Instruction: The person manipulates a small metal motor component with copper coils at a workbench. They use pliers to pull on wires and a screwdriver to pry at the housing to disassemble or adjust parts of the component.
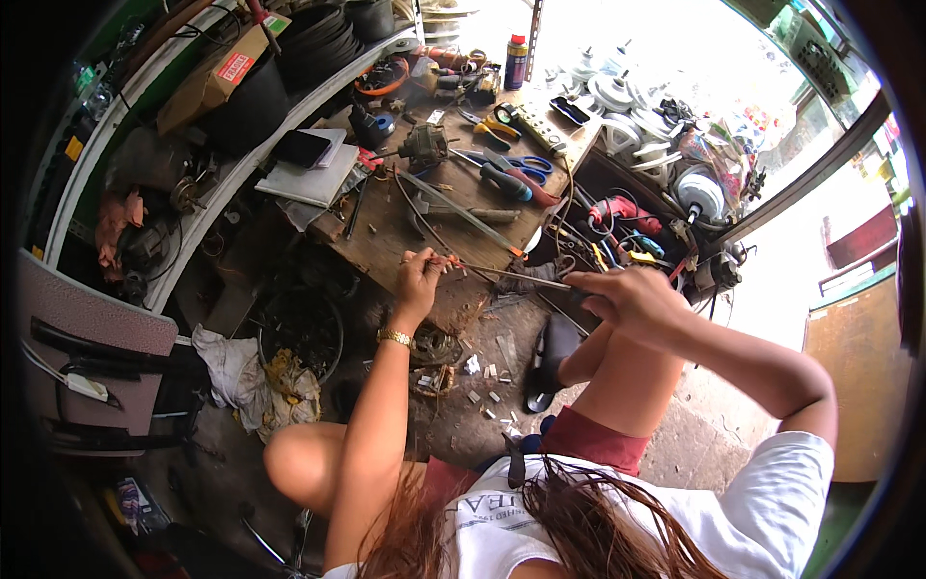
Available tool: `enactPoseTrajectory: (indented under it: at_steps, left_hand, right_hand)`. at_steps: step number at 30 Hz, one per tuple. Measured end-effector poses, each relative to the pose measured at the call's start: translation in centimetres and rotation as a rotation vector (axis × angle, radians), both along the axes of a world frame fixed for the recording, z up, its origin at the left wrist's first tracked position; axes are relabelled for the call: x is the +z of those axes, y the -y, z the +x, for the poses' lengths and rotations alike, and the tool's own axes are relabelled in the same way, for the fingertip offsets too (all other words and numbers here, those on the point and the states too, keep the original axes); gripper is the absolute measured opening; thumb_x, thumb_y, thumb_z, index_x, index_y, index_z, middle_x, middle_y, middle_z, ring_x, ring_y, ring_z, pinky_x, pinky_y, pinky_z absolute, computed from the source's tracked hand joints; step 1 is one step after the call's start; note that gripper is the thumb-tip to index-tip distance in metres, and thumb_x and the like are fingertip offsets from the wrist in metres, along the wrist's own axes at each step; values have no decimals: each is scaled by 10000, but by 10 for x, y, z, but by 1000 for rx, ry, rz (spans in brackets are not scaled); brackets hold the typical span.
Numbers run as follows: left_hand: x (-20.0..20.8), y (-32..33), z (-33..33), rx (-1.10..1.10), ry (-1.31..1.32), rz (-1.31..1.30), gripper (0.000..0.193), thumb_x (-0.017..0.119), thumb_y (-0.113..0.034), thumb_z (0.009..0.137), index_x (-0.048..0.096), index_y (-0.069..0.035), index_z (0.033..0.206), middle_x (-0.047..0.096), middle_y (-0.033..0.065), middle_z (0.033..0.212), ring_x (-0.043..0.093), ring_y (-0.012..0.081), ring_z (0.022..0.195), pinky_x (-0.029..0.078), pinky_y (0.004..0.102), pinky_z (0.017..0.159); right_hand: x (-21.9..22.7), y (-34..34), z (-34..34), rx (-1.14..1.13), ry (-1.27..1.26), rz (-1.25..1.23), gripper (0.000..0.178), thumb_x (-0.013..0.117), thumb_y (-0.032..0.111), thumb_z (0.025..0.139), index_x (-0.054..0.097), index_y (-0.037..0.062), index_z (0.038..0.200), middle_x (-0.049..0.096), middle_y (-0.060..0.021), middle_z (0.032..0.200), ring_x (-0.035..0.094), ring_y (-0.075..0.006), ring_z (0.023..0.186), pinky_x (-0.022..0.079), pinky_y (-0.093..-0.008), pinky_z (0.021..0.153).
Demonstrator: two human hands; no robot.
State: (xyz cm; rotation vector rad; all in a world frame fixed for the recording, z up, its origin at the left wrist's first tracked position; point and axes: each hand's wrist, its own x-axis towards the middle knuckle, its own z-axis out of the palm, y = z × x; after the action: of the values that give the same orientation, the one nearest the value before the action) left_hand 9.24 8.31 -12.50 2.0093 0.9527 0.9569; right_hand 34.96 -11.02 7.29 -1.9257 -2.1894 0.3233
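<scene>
My right hand (632,301) is closed around the handle end of a screwdriver (521,277). Its long thin metal shaft points left, and the handle is mostly hidden in my palm. My left hand (418,285) is pinched at the other end, around a small reddish piece at the shaft's tip, too small to make out. A dark cord (417,207) runs across the wooden table (391,253) towards my left fingers. Beyond them lie a hammer (463,211) and a metal strip with an orange end (473,220). Further back stands a small motor (424,146).
Pliers (490,125), blue-handled scissors (535,165), a power strip (540,130) and a spray can (516,62) are on the table. A phone (302,148) rests on papers at left. An open drawer (617,217) of tools is at right. Scraps litter the floor (482,381).
</scene>
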Motion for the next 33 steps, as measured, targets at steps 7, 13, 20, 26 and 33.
enactPoseTrajectory:
  at_steps: [7,13,20,26,33]
  left_hand:
    - [-10,-8,6,37,113,-64,297,616,-279,934,620,18,944,610,129,853,557,262,808,441,358,741]
    - [2,-19,-22,-126,69,-96,330,610,-313,941,619,14,909,555,95,841,551,232,813,426,332,741]
    - [58,25,-39,-158,-464,266,228,721,-286,816,666,-72,872,597,50,888,549,301,900,437,430,802]
    - [34,55,-62,-128,-293,326,249,713,-138,781,623,-3,971,592,121,1021,506,331,1054,410,405,922]
    - [28,56,-58,-72,-211,329,112,636,-84,839,615,-20,928,606,96,965,515,313,1019,403,390,889]
  right_hand:
    - [-32,42,-20,-302,-231,-248,387,595,237,897,575,223,1284,685,-171,919,657,-379,792,518,-452,676]
    - [-48,48,-28,-214,-305,-115,405,593,269,895,564,213,1294,691,-143,924,664,-357,824,519,-456,685]
    - [5,68,-51,-41,87,-4,451,623,248,852,566,195,1296,670,-101,917,674,-292,732,526,-422,595]
    - [34,81,-18,-5,108,31,425,651,264,836,614,217,1257,667,-74,850,668,-271,752,506,-408,614]
    - [9,63,-24,22,93,28,440,662,230,815,620,209,1252,660,-79,839,656,-280,740,490,-409,603]
